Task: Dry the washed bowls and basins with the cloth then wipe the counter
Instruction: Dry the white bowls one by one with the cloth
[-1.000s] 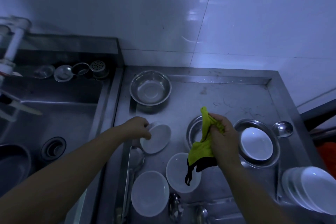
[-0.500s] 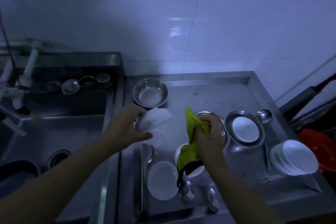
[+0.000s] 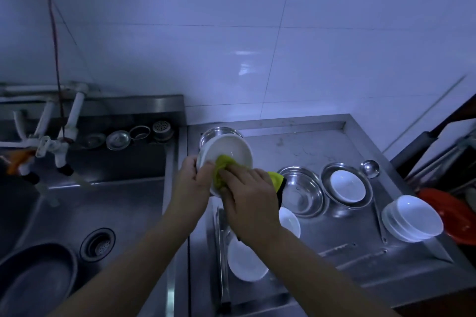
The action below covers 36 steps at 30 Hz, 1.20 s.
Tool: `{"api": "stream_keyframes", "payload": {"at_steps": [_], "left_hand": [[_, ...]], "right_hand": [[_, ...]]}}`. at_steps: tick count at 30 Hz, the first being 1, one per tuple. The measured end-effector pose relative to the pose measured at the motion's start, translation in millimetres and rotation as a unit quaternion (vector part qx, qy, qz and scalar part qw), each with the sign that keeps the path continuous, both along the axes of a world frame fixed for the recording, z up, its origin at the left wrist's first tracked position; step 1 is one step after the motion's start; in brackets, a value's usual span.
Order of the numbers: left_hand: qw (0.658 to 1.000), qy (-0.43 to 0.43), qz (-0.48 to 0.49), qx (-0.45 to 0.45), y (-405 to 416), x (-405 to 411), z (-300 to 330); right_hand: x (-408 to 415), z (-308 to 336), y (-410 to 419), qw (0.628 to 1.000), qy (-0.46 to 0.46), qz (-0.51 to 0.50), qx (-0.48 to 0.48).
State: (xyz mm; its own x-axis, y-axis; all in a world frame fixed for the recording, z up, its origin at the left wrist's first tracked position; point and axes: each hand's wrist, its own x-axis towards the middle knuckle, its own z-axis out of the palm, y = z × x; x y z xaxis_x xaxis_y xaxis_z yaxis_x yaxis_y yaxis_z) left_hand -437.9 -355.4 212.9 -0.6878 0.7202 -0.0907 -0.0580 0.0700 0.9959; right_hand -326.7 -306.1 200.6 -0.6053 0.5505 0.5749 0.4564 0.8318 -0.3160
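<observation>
My left hand (image 3: 192, 184) grips the rim of a white bowl (image 3: 231, 148), tilted up above the steel counter (image 3: 322, 148). My right hand (image 3: 248, 198) presses a yellow-green cloth (image 3: 222, 170) into the bowl's inside; the cloth's dark-edged end (image 3: 279, 183) trails to the right. Behind the bowl a steel basin (image 3: 216, 134) is partly hidden. On the counter lie a steel basin (image 3: 304, 194), a white bowl inside a steel dish (image 3: 347, 185), a stack of white bowls (image 3: 412, 217) and two white bowls (image 3: 246, 264) near me.
A deep sink (image 3: 108, 203) with taps (image 3: 59, 147) lies to the left, a dark basin (image 3: 36, 275) in its near corner. Strainers (image 3: 118, 139) sit on the sink's back ledge. A ladle (image 3: 369, 168) lies at the right, beside an orange-red basin (image 3: 453, 216).
My left hand lifted the white bowl off the counter and turned it upward. My right hand brought the cloth across into the bowl. The view swung upward.
</observation>
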Motion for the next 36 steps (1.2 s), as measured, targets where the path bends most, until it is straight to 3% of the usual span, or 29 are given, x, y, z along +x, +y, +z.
{"api": "stream_keyframes", "payload": {"at_steps": [6,9,12,15,18,22,24,27,31,33,36], "left_hand": [[0.999,0.036,-0.012,0.003,-4,-3,13],[0.995,0.081,-0.062,-0.003,-6,-5,17],[0.977,0.128,-0.153,-0.073,-4,-19,24],[0.965,0.047,-0.226,-0.128,3,-31,34],[0.985,-0.006,-0.165,-0.054,3,-15,29],[0.994,0.025,-0.076,0.07,0,17,15],[0.994,0.047,-0.071,0.073,3,15,17],[0.988,0.099,-0.102,0.054,5,3,24],[0.955,0.145,-0.255,-0.037,12,-16,44],[0.949,0.132,-0.277,-0.076,18,-24,52],[0.975,0.141,-0.173,0.003,16,-11,44]], "right_hand": [[6,7,-24,0.995,-0.005,0.093,-0.035],[23,2,-11,0.989,-0.046,0.125,0.063],[40,3,15,0.962,-0.058,0.172,0.202],[47,4,29,0.944,-0.051,0.186,0.267],[38,6,24,0.955,-0.021,0.115,0.271],[22,12,4,0.982,0.063,0.039,0.176],[22,12,0,0.981,0.08,0.052,0.17],[36,16,21,0.958,0.048,0.121,0.255],[52,27,61,0.907,-0.034,0.263,0.328],[51,26,63,0.904,-0.046,0.261,0.336],[40,19,49,0.931,-0.012,0.154,0.331]]}}
